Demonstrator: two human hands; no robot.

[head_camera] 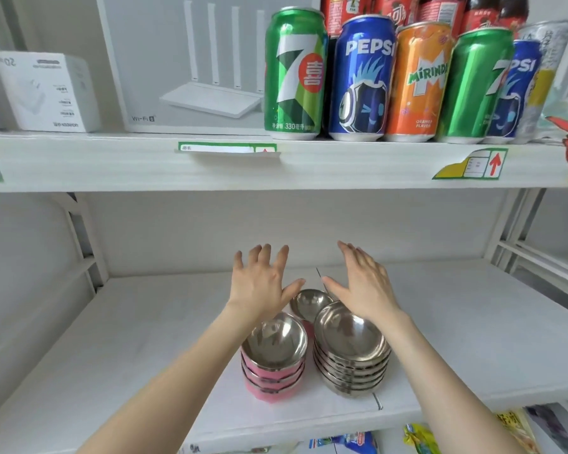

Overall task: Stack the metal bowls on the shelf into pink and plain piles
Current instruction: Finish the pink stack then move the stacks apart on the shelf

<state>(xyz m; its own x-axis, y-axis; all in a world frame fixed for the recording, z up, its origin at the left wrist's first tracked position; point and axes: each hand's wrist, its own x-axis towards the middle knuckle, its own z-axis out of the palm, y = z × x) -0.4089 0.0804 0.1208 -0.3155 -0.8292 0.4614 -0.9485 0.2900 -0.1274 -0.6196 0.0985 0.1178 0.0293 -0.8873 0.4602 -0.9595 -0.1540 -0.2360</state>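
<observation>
Two piles [274, 358] [352, 355] mid-shelf [112, 339] — hands [261, 283] [363, 283] spread, empty above

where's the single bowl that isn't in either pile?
Head view: the lone bowl sits on the lower shelf behind the pink pile and plain pile, between and below the open left hand and right hand.

On the upper shelf, a small white box [48, 90] sits at upper left beside a router box [191, 63]. To the right stands a row of soda cans [404, 80], with red bottles [417, 11] behind. Snack packets [423, 439] show at the bottom edge.
</observation>
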